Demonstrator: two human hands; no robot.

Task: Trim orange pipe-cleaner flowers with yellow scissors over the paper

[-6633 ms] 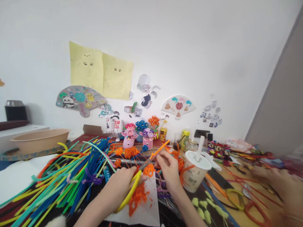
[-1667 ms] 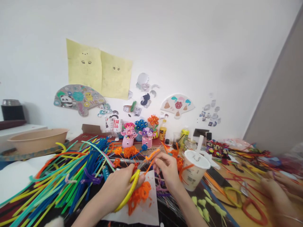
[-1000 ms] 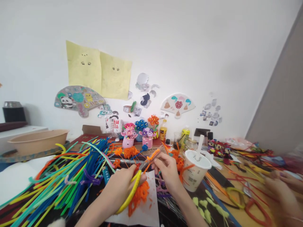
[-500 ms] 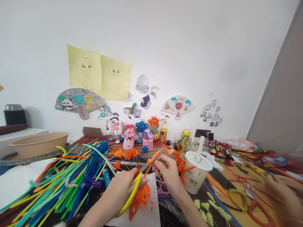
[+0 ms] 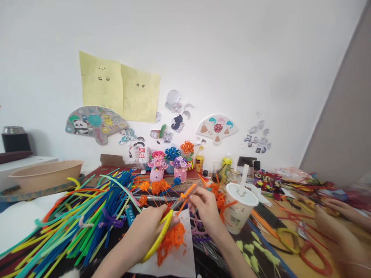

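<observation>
My left hand (image 5: 146, 231) is closed around a pair of scissors with a yellow handle (image 5: 158, 244), the blades pointing up and to the right. A small orange pipe-cleaner piece (image 5: 189, 190) is pinched in the fingertips of my right hand (image 5: 204, 207). The scissor blades (image 5: 177, 202) meet this orange piece; whether they are closed on it I cannot make out. Below the scissors, orange pipe-cleaner shapes (image 5: 173, 236) and orange fluff lie on a white sheet of paper (image 5: 187, 258).
A bundle of coloured pipe cleaners (image 5: 84, 220) spreads over the left side. A lidded drink cup (image 5: 239, 210) with a straw stands beside my right hand. Small flower pots (image 5: 157, 175) line the back. At the right are a co-worker's hands (image 5: 336, 231) and red-handled scissors (image 5: 315, 258).
The view has shifted slightly. My hands, the scissors and the orange piece keep nearly the same pose. The co-worker's hands at the right have moved, with more of them showing.
</observation>
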